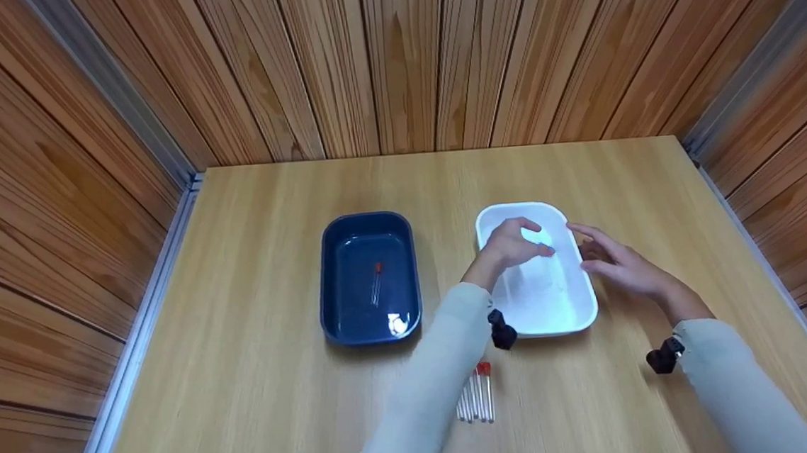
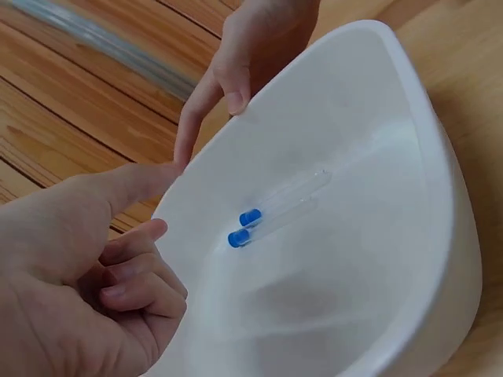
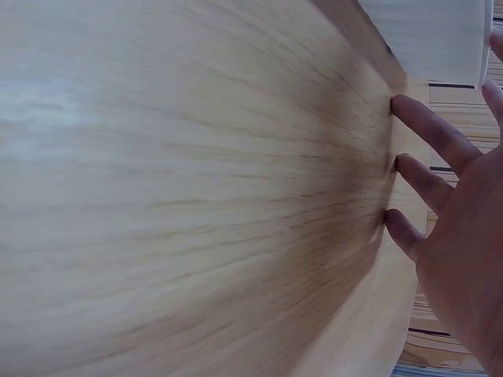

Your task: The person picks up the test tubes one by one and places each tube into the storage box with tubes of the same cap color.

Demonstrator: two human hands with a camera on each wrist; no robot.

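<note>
My left hand [image 1: 515, 243] is over the white tray [image 1: 551, 305]. Its index finger reaches out while the other fingers curl loosely, and I see nothing held in it. Inside that tray lie two clear tubes with blue caps [image 2: 250, 217], side by side, in the left wrist view. At the tray's right side is my right hand [image 1: 623, 264], with thumb and index finger touching the rim. Its other fingers are spread, their tips resting on the tabletop [image 3: 196, 173] in the right wrist view.
Left of the white tray stands a dark blue tray [image 1: 333, 281] with one red-capped tube [image 1: 377, 285] in it. Several red-capped tubes [image 1: 488, 395] lie in a row on the table near me, partly hidden by my left sleeve. Wooden panels [image 1: 399, 63] enclose the table.
</note>
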